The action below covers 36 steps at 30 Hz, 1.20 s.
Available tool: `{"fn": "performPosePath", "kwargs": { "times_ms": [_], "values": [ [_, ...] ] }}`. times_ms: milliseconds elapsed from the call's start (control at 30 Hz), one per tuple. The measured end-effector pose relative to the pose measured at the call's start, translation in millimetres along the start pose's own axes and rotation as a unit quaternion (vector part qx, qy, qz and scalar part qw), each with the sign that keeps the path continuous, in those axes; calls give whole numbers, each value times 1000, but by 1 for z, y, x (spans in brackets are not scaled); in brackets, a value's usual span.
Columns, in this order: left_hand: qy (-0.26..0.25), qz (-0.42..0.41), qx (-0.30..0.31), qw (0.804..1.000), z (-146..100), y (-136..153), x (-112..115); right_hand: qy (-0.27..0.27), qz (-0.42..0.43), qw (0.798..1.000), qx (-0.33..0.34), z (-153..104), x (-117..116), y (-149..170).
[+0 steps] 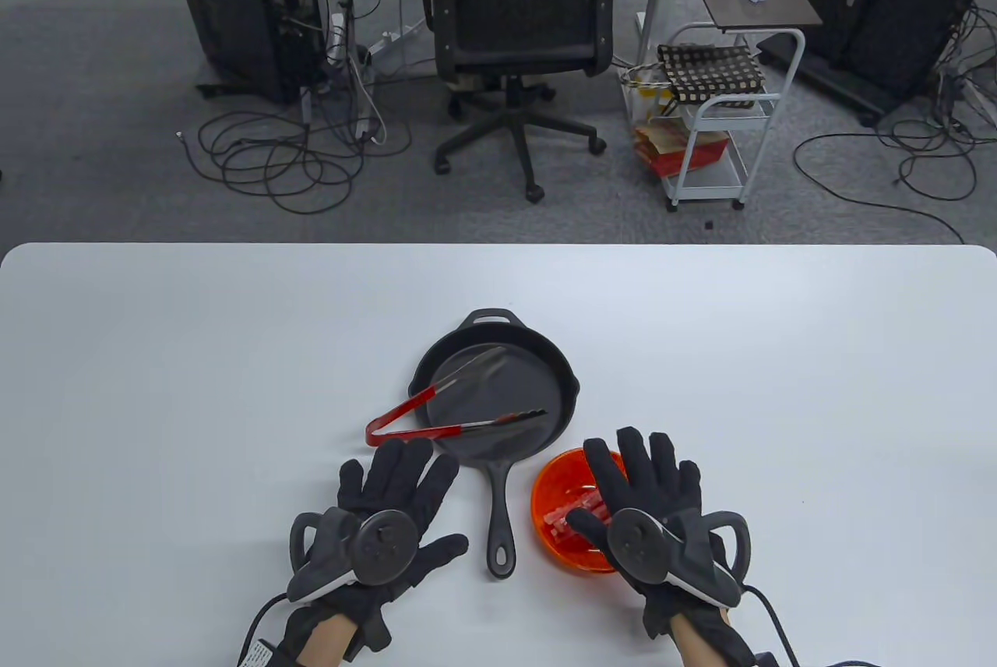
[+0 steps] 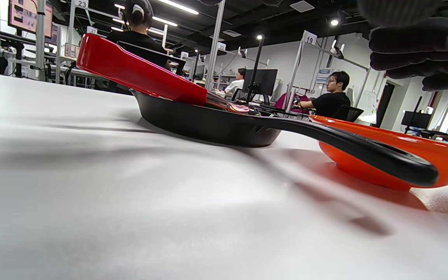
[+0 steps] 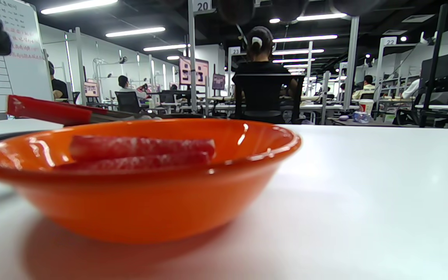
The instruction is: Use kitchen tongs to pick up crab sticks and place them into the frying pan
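Observation:
A black cast-iron frying pan [image 1: 506,406] sits mid-table, its handle [image 1: 500,519] pointing toward me. Red-handled kitchen tongs [image 1: 436,410] lie spread across the pan's left rim, tips inside the pan; in the left wrist view the tongs [image 2: 138,72] rest on the pan [image 2: 208,124]. An orange bowl [image 1: 557,523] holding red crab sticks [image 1: 572,515] stands right of the handle; the right wrist view shows the bowl [image 3: 142,194] and crab sticks [image 3: 142,149] close up. My left hand [image 1: 393,492] lies flat and open left of the handle. My right hand [image 1: 646,484] hovers open over the bowl.
The white table [image 1: 779,386] stretches wide on both sides. Beyond its far edge stand an office chair [image 1: 518,36], a small cart [image 1: 716,114] and floor cables. People sit at desks in the background of the wrist views.

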<state>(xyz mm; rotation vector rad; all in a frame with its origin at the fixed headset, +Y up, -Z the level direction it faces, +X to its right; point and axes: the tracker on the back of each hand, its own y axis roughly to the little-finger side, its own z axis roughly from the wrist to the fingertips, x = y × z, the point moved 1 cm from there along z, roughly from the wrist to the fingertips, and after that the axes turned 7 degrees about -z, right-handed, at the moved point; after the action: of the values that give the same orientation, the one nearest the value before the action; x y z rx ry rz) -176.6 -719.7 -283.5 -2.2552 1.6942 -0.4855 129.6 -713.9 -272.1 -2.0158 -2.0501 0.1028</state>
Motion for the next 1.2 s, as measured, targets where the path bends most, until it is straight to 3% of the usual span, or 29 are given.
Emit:
{"fn": "performPosePath", "kwargs": {
  "times_ms": [433, 700, 900, 1200],
  "values": [
    [-26, 3, -70, 997, 18, 6, -19, 7, -3, 1000, 2, -1, 3, -2],
    [1, 32, -132, 991, 59, 18, -33, 2, -4, 1000, 6, 0, 2, -5],
    [58, 52, -187, 979, 94, 35, -21, 2, -4, 1000, 9, 0, 2, -6],
    [88, 90, -206, 970, 128, 43, -5, -3, -4, 1000, 6, 0, 1, -4]
  ]
}}
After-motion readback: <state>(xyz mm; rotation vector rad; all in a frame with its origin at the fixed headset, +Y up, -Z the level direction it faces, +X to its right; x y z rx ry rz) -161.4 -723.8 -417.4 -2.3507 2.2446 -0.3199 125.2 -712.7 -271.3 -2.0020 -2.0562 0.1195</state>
